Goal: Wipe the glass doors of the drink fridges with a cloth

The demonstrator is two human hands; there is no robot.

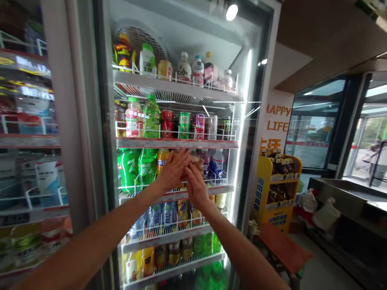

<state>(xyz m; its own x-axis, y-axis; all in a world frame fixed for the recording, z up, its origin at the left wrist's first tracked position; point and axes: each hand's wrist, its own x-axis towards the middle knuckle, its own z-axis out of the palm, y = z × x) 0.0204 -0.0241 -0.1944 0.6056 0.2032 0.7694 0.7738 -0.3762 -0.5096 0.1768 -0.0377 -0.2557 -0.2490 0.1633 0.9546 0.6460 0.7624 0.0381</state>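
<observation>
My left hand (173, 170) reaches up to the middle of a glass-fronted drinks fridge (175, 142), its fingers stretched out and close together. Beside it, my right hand (197, 187) points up and left, fingers extended, and the two hands meet or overlap at the fingertips. A small brownish, shiny patch (198, 162) shows just above the right fingers; I cannot tell if it is a bottle or a reflection. Behind the hands stand an orange drink bottle (162, 158), dark purple bottles (205, 163) and a blue-labelled bottle (217, 164). Whether the hands touch glass is unclear.
Cans and bottles fill the fridge shelves, including green soda bottles (128, 167). Another drinks fridge (30, 141) stands left. At right are a yellow snack stand (262, 177), an orange-topped stool (284, 245) and a dark counter (347, 189) with plastic bags (326, 215).
</observation>
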